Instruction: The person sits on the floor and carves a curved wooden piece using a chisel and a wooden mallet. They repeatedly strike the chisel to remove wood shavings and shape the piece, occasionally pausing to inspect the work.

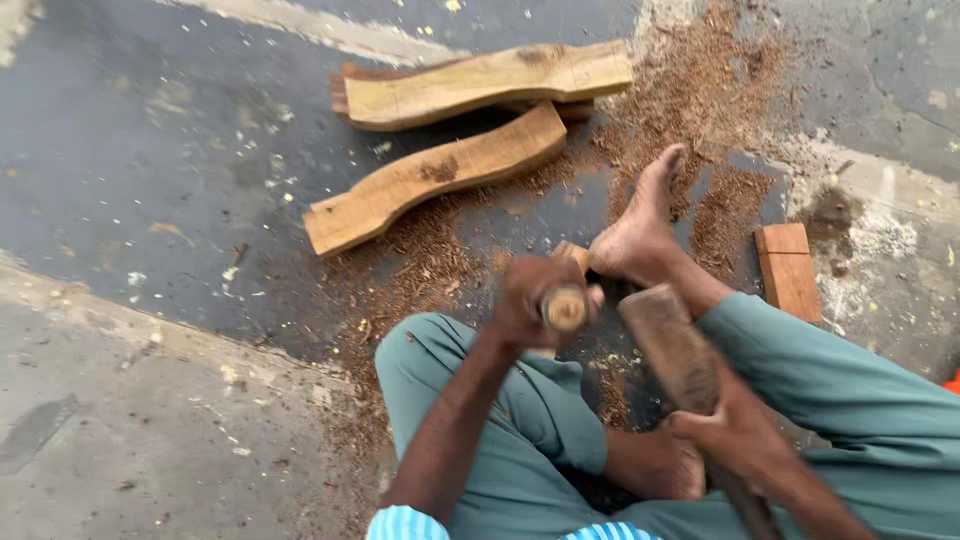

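Observation:
My left hand (530,298) grips a wooden-handled chisel (566,308), its round butt end facing up towards me. My right hand (728,430) holds a thick wooden mallet (670,345) raised just to the right of the chisel's end. The chisel points down at a small wooden piece (571,254), partly hidden by my left hand and pinned under my bare foot (640,225). I sit on the floor in teal trousers (500,420).
Two curved wooden pieces (430,180) (480,82) lie ahead on the dark floor. A small rectangular wood block (788,268) sits to the right of my foot. Sawdust and chips (690,100) spread around. A lighter concrete strip (130,420) lies on the left.

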